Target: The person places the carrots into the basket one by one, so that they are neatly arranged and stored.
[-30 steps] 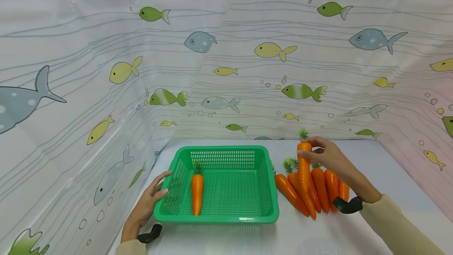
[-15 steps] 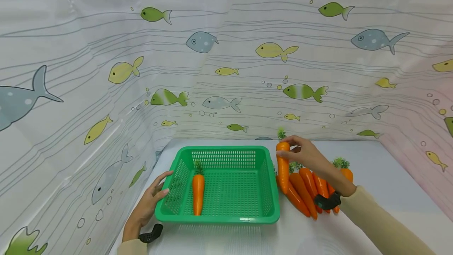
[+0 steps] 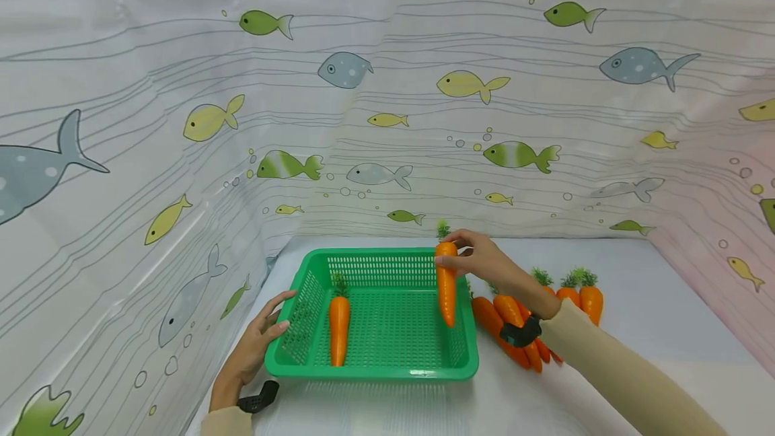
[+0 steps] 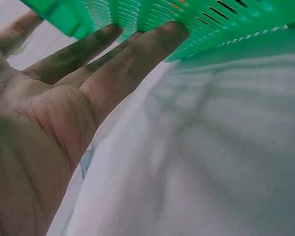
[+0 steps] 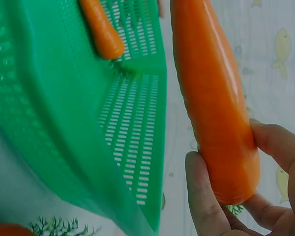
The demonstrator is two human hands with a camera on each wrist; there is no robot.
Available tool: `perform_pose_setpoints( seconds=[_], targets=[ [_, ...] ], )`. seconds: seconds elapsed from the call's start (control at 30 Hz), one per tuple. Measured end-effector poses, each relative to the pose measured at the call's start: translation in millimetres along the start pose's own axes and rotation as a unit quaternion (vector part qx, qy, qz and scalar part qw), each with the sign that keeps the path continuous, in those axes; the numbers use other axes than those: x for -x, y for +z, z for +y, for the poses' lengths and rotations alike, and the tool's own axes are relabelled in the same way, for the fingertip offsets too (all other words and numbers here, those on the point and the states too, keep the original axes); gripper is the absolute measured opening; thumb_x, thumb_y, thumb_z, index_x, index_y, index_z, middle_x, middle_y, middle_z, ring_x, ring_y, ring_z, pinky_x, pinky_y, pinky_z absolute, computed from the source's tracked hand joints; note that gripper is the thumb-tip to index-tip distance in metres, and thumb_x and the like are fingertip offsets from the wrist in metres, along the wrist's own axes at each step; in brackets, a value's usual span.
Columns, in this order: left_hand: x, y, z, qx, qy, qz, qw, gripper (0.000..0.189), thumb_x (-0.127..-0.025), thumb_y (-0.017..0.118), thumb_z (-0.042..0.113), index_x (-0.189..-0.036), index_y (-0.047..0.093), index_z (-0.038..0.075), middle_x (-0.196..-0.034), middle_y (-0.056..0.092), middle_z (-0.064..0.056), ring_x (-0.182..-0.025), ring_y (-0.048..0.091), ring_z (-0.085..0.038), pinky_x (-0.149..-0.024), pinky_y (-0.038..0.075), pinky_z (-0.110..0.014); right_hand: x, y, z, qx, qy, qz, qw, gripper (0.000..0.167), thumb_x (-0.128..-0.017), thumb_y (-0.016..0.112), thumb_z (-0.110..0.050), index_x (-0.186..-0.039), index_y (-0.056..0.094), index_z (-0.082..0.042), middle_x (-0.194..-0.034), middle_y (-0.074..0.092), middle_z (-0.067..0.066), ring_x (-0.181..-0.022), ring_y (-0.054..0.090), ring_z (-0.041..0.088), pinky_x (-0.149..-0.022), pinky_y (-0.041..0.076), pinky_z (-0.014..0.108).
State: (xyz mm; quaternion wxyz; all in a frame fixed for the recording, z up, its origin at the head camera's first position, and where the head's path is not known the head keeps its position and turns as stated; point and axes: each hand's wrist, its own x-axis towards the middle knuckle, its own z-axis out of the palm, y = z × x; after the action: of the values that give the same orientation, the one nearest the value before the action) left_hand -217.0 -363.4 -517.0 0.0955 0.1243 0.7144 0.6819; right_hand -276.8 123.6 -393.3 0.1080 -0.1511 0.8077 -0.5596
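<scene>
My right hand (image 3: 487, 261) pinches a carrot (image 3: 447, 284) near its thick, leafy end, thumb on one side and fingers on the other. The carrot hangs tip down over the right part of a green plastic basket (image 3: 369, 373). In the right wrist view the held carrot (image 5: 214, 108) fills the middle, beside the basket rim (image 5: 160, 123). Another carrot (image 3: 339, 332) lies inside the basket on the left. My left hand (image 3: 249, 348) rests against the basket's left side; in the left wrist view its extended fingers (image 4: 137, 59) touch the slotted wall (image 4: 206, 29).
Several carrots (image 3: 493, 328) with green tops lie in a group right of the basket, partly hidden under my right forearm. A white table (image 3: 654, 301) holds everything. Fish-patterned sheeting (image 3: 424, 153) rises behind and at both sides.
My right hand has carried the carrot leftward, from above the group of carrots to over the basket's right part. The left hand and the basket have stayed in place.
</scene>
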Motion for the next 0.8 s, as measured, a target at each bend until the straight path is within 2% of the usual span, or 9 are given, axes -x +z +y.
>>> perform_pose_setpoints(
  seconds=[0.3,0.43,0.63,0.8],
  targets=[
    [-2.4,-4.1,1.2,-0.009,0.005,-0.001,0.9999,0.058,-0.109,0.046,0.011,-0.163,0.027,0.021,-0.149,0.041,-0.025,-0.114,0.065,-0.031,-0.084,0.059,-0.051,-24.4,34.8,-4.4,-0.029,0.006,-0.043,0.9987,0.052,-0.092,0.08,-0.029,-0.133,0.058,-0.005,-0.126,0.056,0.019,-0.094,0.067,0.029,-0.081,0.061,0.046],
    [-3.9,-4.3,2.6,-0.013,0.006,0.003,0.9999,0.058,-0.109,0.046,0.01,-0.163,0.028,0.021,-0.15,0.041,-0.024,-0.113,0.065,-0.031,-0.083,0.059,-0.051,-33.0,53.4,-9.4,-0.021,0.007,-0.066,0.9976,0.051,-0.091,0.081,-0.028,-0.132,0.059,-0.005,-0.121,0.057,0.019,-0.087,0.069,0.028,-0.076,0.062,0.041],
    [-4.0,-1.9,2.2,-0.015,0.003,0.007,0.9999,0.059,-0.109,0.047,0.011,-0.163,0.028,0.022,-0.151,0.04,-0.024,-0.116,0.064,-0.031,-0.085,0.059,-0.05,-43.7,80.5,-13.1,0.001,0.005,-0.093,0.9957,0.05,-0.091,0.081,-0.028,-0.129,0.06,-0.004,-0.114,0.059,0.017,-0.08,0.07,0.026,-0.073,0.062,0.041],
    [-2.7,-0.9,1.3,-0.007,-0.001,0.001,1.0,0.059,-0.109,0.047,0.012,-0.163,0.027,0.022,-0.15,0.04,-0.025,-0.115,0.063,-0.033,-0.085,0.059,-0.05,-50.5,101.0,-13.2,-0.009,0.012,-0.112,0.9937,0.049,-0.09,0.082,-0.027,-0.126,0.06,-0.003,-0.11,0.059,0.017,-0.079,0.07,0.028,-0.07,0.062,0.039]
  ],
)
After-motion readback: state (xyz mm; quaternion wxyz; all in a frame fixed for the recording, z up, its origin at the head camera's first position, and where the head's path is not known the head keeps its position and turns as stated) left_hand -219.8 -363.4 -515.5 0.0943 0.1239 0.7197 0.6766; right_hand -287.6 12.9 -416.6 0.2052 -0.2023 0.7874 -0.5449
